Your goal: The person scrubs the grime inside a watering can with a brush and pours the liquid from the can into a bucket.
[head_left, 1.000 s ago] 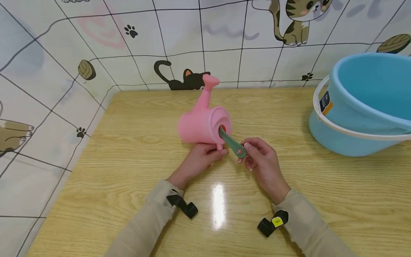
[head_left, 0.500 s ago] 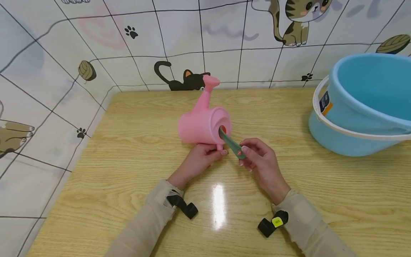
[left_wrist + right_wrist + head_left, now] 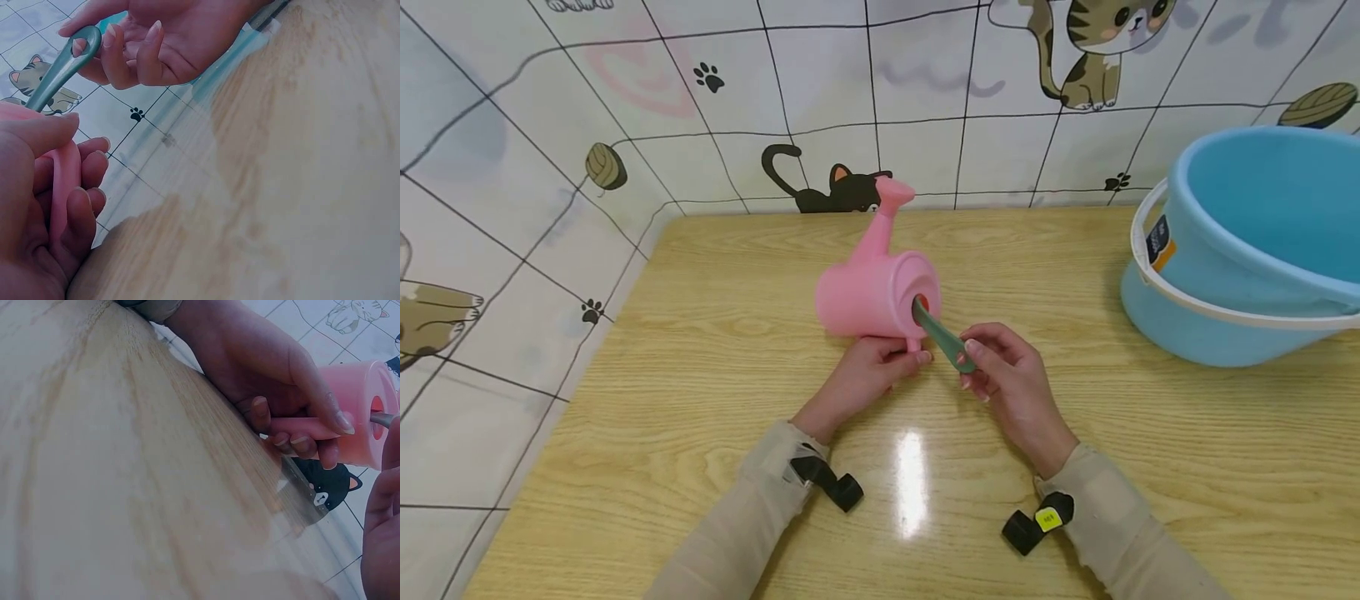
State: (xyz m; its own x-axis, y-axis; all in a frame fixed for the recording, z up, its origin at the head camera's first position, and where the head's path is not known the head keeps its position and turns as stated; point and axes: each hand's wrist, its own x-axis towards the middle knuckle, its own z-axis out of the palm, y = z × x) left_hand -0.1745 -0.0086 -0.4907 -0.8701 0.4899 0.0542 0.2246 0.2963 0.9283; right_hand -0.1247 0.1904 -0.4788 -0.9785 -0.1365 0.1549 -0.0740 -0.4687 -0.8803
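A pink watering can [image 3: 865, 296] is tipped on its side in the head view, its spout pointing up and away, its round opening turned toward the right. My left hand [image 3: 868, 375] grips the can's handle [image 3: 64, 181], the fingers curled round it in the left wrist view. Between thumb and fingers, my right hand [image 3: 1011, 379] pinches the end of a green handle [image 3: 942, 335] with a hole through it. The other end goes into the can's opening, so I cannot tell what tool it belongs to. Something red [image 3: 377, 406] shows inside the opening.
Two light blue buckets or basins [image 3: 1232, 333], nested, with a white carrying handle [image 3: 1225, 308], stand on the right of the wooden table [image 3: 715, 292]. Behind and to the left rise tiled walls [image 3: 917, 158] with cat drawings.
The right thumb and fingers have shifted slightly along the green handle and now cover part of its holed end. The watering can and left hand stay in place.
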